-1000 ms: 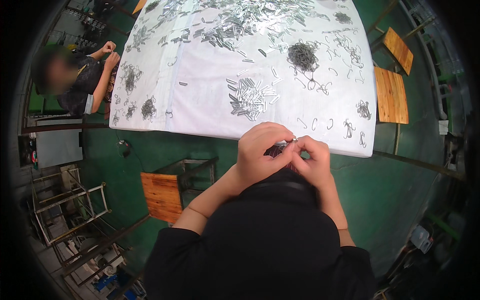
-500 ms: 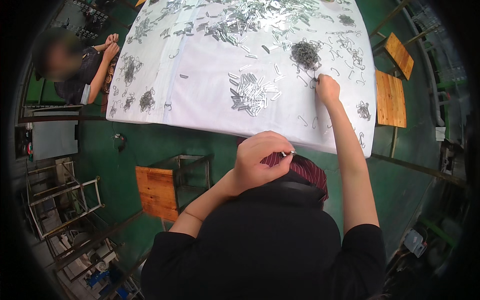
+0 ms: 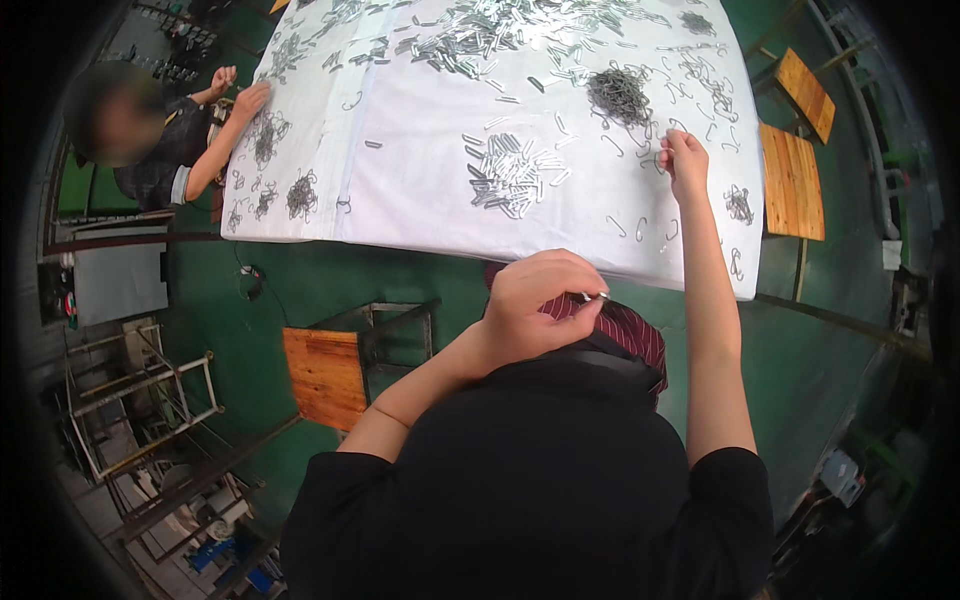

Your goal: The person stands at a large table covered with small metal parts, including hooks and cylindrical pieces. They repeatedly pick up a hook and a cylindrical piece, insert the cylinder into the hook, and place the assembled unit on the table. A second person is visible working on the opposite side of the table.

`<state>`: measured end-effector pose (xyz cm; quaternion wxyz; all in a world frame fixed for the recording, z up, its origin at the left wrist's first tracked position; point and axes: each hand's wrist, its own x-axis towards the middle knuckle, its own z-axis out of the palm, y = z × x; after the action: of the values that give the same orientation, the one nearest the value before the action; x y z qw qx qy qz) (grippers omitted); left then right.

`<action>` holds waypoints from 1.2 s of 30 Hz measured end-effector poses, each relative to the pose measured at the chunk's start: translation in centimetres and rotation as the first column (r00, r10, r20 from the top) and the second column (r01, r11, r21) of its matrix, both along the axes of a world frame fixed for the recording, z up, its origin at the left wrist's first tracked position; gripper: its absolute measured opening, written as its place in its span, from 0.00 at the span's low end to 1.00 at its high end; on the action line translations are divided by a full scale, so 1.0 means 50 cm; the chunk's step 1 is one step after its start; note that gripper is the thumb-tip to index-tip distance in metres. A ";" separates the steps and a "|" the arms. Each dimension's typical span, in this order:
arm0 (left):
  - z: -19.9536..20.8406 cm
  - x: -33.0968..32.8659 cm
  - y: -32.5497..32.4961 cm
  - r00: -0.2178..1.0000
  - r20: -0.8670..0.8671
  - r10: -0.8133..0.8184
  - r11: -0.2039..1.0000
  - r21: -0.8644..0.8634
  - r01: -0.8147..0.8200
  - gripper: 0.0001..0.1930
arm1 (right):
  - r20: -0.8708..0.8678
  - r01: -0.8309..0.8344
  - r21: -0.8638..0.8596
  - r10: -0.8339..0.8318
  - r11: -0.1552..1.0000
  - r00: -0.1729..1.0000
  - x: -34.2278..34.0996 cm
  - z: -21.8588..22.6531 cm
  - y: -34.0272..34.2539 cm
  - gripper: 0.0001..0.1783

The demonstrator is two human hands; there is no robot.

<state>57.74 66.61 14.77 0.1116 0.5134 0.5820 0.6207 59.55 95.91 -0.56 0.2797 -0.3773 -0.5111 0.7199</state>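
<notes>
Over my lap, just off the table's near edge, my left hand [image 3: 545, 300] is closed, pinching a small shiny metal piece [image 3: 598, 296] between thumb and fingertips. Out over the right part of the table reaches my right hand [image 3: 687, 165], its thumb and fingers drawn together. Thin dark wire shows at those fingertips, but I cannot make out whether it is held or lies behind them. Beyond that hand is a tangled heap of wire hooks [image 3: 619, 95], with loose hooks around it. A pile of short silvery metal strips [image 3: 512, 175] lies left of my right hand.
The white-covered table [image 3: 410, 190] carries a large spread of metal strips [image 3: 490, 35] at its far side. Another person [image 3: 150, 150] sits at the left edge, hands near small hook piles [image 3: 300, 197]. Wooden stools [image 3: 325, 375] stand at left and right [image 3: 793, 180].
My right hand has moved slightly right and its fingers have turned into view. The left hand keeps its pinch. The other person's nearer hand has moved onto the table's edge.
</notes>
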 end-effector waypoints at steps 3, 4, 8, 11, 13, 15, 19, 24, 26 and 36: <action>-0.003 -0.006 0.006 1.000 -0.010 -0.014 1.000 -0.004 0.014 0.09 | -0.063 -0.100 0.141 0.110 0.985 0.992 0.029 0.128 -0.083 0.05; -0.008 -0.010 0.004 1.000 -0.017 -0.002 1.000 -0.006 0.001 0.09 | -0.033 -0.181 0.295 0.199 0.938 0.979 0.044 0.180 -0.129 0.05; -0.034 -0.019 0.001 0.997 0.030 0.064 0.996 0.065 -0.066 0.08 | -0.108 -0.388 0.343 0.446 0.855 0.888 0.137 0.299 -0.286 0.03; -0.042 -0.018 0.016 0.991 0.089 0.103 0.988 0.106 -0.112 0.09 | -0.262 -0.537 0.099 0.543 0.838 0.798 0.183 0.307 -0.322 0.03; -0.043 -0.017 0.023 0.994 0.054 0.093 0.992 0.086 -0.097 0.08 | -0.327 -0.471 -0.020 0.440 0.882 0.837 0.189 0.300 -0.346 0.04; -0.045 -0.019 0.029 0.998 0.023 0.065 0.995 0.069 -0.066 0.08 | -0.336 -0.403 -0.071 0.359 0.912 0.871 0.184 0.288 -0.364 0.05; -0.053 -0.020 0.022 0.998 0.007 0.067 0.997 0.029 -0.067 0.08 | -0.314 -0.356 0.023 0.345 0.934 0.884 0.179 0.275 -0.368 0.05; -0.050 -0.021 0.010 0.998 -0.008 0.057 0.997 -0.057 -0.058 0.09 | -0.306 -0.423 0.011 0.406 0.906 0.861 0.173 0.278 -0.365 0.07; -0.053 -0.009 0.008 0.997 0.028 0.070 0.995 -0.073 -0.068 0.09 | -0.321 -0.424 0.023 0.409 0.905 0.854 0.170 0.272 -0.362 0.07; -0.057 -0.016 0.002 0.967 -0.249 0.048 0.999 0.008 -0.048 0.11 | -0.197 -0.216 0.643 0.431 0.735 0.881 0.164 0.260 -0.356 0.06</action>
<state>56.93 66.71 11.90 0.0220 0.5731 0.6030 0.5545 67.75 78.10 12.43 0.3356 -0.0448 -0.7168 0.6096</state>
